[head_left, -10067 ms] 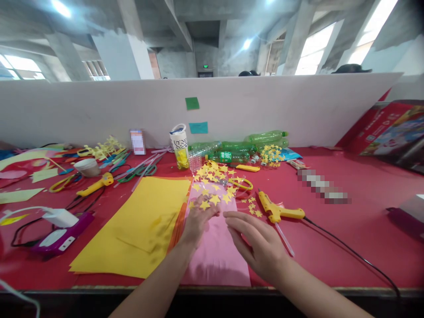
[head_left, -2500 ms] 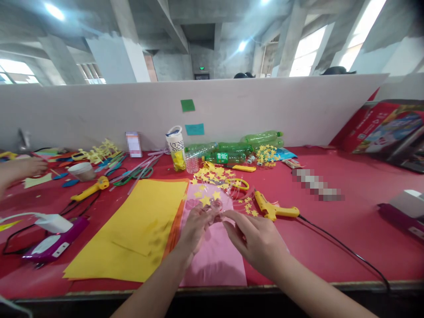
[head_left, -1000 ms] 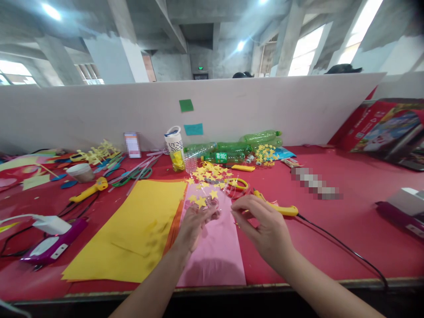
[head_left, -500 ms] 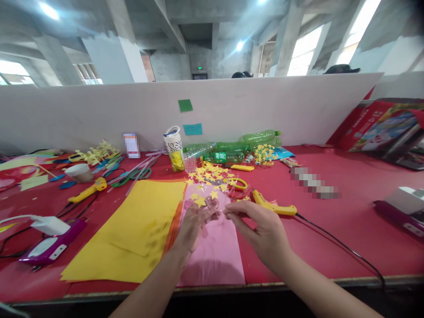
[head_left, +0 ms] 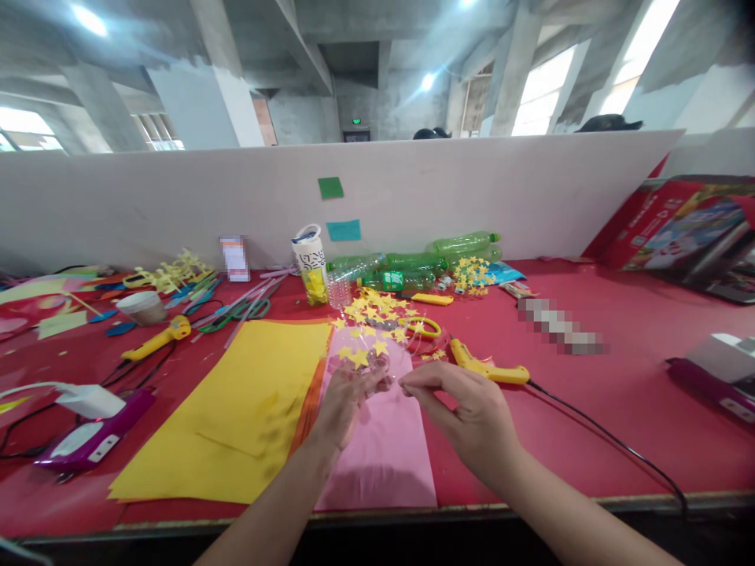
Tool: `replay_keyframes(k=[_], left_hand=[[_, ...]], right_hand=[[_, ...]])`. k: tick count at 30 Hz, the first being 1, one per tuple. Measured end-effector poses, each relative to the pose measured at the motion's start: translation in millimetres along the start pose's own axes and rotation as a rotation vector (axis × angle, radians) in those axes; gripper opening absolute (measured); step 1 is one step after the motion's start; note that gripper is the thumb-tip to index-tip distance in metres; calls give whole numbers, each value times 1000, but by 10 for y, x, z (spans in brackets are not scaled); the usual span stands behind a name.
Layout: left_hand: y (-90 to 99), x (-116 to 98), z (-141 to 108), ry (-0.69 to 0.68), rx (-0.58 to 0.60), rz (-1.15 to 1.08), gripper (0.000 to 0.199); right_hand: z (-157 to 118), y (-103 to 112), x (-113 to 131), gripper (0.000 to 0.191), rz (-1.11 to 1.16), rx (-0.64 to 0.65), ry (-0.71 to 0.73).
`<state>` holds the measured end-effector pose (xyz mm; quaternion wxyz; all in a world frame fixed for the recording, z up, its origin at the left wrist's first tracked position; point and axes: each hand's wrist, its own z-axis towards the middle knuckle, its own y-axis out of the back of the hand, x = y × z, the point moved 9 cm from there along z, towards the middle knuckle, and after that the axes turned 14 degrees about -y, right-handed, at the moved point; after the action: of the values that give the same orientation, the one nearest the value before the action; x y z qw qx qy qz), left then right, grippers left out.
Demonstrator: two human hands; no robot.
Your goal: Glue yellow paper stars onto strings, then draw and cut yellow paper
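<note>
My left hand [head_left: 343, 405] is closed round the base of a clear plastic piece with yellow paper stars [head_left: 361, 359] on it, above the pink sheet [head_left: 383, 456]. Its strips fan out away from me, and much of the base is hidden by the fingers. Just to the right, my right hand [head_left: 469, 405] makes a pinch with thumb and forefinger near the plastic. Whatever lies between those fingertips is too small to make out. Yellow-handled scissors [head_left: 433, 326] lie beyond my hands, and a yellow glue gun [head_left: 492, 371] rests past the right one.
Yellow sheets [head_left: 236, 409] lie on the left by a purple power strip [head_left: 97, 440] and another glue gun [head_left: 156, 339]. Green bottles [head_left: 406, 271], a tumbler [head_left: 310, 263] and a yellow cutter [head_left: 432, 299] line the back. The glue gun's cord [head_left: 613, 448] crosses the right side.
The stars on the plastic piece have shifted slightly. Both hands stay in nearly the same place, my right fingertips still pinched.
</note>
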<state>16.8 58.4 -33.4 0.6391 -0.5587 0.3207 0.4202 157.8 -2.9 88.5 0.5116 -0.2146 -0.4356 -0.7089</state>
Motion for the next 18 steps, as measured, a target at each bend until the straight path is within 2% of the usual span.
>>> replay_keyframes(k=[8,13,18], left_hand=[[37,26,-15,11,-2,22,19],[28,14,4,-2,8,11,26],[39,8,12,1,0,20,24]], right_hand=[[-24,-50,-2,13,-45,33,13],[22,-31,-68,14,-39,22,-61],[10,-28,9,21,-24,14,3]])
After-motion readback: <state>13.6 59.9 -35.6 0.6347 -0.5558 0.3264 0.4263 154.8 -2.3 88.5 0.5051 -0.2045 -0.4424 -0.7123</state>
